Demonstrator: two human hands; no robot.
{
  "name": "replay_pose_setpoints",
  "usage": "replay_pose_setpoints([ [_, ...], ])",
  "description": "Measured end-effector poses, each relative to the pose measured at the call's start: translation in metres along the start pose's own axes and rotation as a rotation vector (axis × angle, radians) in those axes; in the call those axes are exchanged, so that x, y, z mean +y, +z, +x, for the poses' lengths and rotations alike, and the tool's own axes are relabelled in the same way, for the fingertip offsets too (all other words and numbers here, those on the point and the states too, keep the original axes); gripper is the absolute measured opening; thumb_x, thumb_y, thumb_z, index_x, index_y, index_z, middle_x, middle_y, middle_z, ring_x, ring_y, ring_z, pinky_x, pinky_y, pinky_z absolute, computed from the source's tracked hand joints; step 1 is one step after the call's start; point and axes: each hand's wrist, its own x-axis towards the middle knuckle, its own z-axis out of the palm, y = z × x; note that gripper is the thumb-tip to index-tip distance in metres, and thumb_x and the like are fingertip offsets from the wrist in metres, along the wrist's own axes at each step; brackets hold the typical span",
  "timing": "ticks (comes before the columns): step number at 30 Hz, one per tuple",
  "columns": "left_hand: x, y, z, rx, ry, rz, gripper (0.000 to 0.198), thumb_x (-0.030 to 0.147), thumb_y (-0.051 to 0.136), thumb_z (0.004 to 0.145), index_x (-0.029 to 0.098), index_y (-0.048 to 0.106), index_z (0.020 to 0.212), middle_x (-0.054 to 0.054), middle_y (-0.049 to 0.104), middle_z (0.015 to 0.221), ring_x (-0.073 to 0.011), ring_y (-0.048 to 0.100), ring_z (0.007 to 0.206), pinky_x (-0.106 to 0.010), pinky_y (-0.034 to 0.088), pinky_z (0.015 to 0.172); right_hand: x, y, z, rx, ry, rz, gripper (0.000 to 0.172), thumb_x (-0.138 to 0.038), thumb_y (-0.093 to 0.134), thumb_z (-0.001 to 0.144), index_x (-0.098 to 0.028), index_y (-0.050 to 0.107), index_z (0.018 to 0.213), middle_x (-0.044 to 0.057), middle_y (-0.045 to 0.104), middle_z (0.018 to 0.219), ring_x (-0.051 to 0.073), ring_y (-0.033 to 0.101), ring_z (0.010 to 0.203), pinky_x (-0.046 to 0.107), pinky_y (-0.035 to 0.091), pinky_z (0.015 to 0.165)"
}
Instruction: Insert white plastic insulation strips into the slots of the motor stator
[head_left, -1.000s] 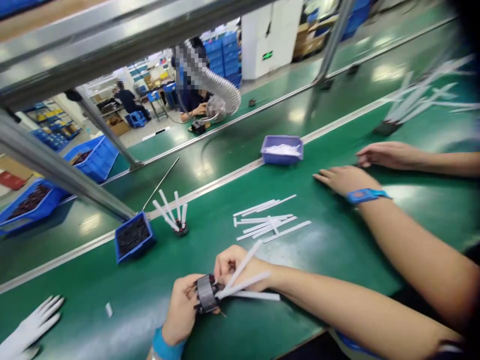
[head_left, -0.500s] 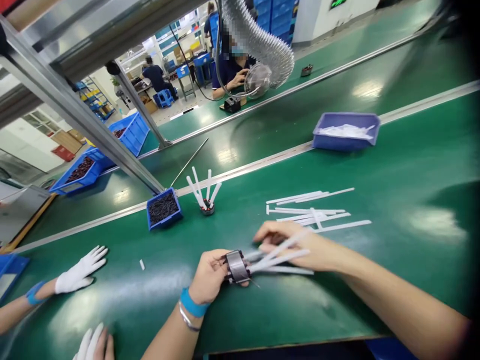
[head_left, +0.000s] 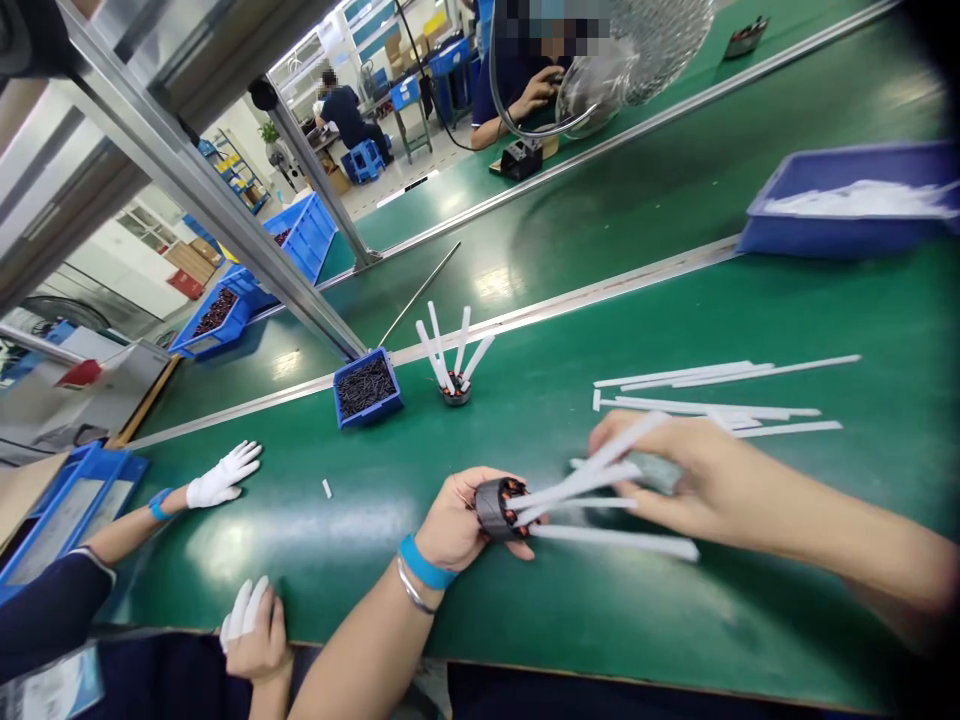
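Observation:
My left hand (head_left: 454, 520) is closed round a dark ring-shaped motor stator (head_left: 499, 507) with copper windings inside, held just above the green table. Several white strips (head_left: 592, 480) stick out of the stator to the right. My right hand (head_left: 686, 480) lies over the far ends of those strips, its fingers curled loosely on them and blurred by motion. More loose white strips (head_left: 712, 395) lie on the table beyond my right hand.
A second stator with white strips (head_left: 455, 385) stands beside a small blue bin of dark parts (head_left: 366, 385). A blue tray of white strips (head_left: 847, 215) sits at the far right. A co-worker's white-gloved hand (head_left: 221, 478) rests at the left. A metal frame post (head_left: 225, 220) slants overhead.
The view has swung left and closer. My right hand slid right along the white strips, away from the stator. The left hand keeps its hold on the stator.

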Motion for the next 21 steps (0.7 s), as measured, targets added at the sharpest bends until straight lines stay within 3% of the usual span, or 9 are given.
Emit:
replay_pose_setpoints([
  [3,-0.003,-0.004,0.003,0.001,-0.005,0.034,0.033,0.006,0.077,0.054,0.011,0.071,0.085,-0.005,0.071,0.069,-0.0163,0.065,0.051,-0.024,0.056,0.040,-0.018,0.006,0.016,-0.248,-0.043,0.243,0.021,-0.036,0.053,0.082,-0.018,0.058,0.072,0.004,0.059,0.069,0.014,0.052,0.060,0.026,0.038,0.055],
  [5,-0.005,-0.007,0.004,-0.028,-0.015,0.051,0.039,0.002,0.072,0.053,0.012,0.071,0.091,-0.005,0.072,0.072,-0.0174,0.067,0.054,-0.023,0.057,0.043,-0.020,0.010,0.019,-0.276,-0.025,0.373,0.026,-0.040,0.053,0.084,-0.018,0.062,0.074,0.005,0.060,0.073,0.014,0.054,0.064,0.026,0.039,0.057],
  [10,-0.005,-0.011,0.004,-0.119,-0.076,0.065,0.050,0.007,0.066,0.059,0.012,0.067,0.109,-0.007,0.073,0.075,-0.0208,0.070,0.059,-0.025,0.058,0.051,-0.016,0.029,0.013,-0.153,0.154,0.485,0.024,-0.040,0.058,0.081,-0.018,0.060,0.071,0.003,0.060,0.068,0.014,0.054,0.061,0.026,0.040,0.057],
  [13,-0.003,-0.011,0.004,-0.128,-0.119,0.027,0.054,0.013,0.070,0.059,0.012,0.065,0.112,-0.009,0.073,0.080,-0.0237,0.072,0.065,-0.025,0.057,0.053,-0.015,0.040,0.010,-0.110,0.125,0.463,0.023,-0.035,0.055,0.083,-0.018,0.058,0.066,0.004,0.061,0.073,0.013,0.056,0.066,0.026,0.043,0.061],
  [17,-0.003,-0.007,0.002,-0.049,-0.089,0.109,0.060,0.020,0.077,0.060,0.012,0.061,0.117,-0.011,0.071,0.090,-0.0225,0.072,0.071,-0.024,0.056,0.058,-0.012,0.052,0.007,-0.029,0.183,0.477,0.018,-0.034,0.054,0.081,-0.020,0.063,0.072,0.004,0.063,0.074,0.015,0.058,0.066,0.027,0.045,0.064],
  [21,-0.008,-0.001,0.001,0.074,-0.039,0.218,0.058,0.023,0.076,0.061,0.011,0.060,0.115,-0.008,0.069,0.084,-0.0175,0.069,0.060,-0.022,0.054,0.054,-0.010,0.061,0.007,0.036,0.312,0.484,0.018,-0.038,0.059,0.075,-0.020,0.062,0.073,0.004,0.065,0.069,0.018,0.059,0.064,0.029,0.047,0.061],
])
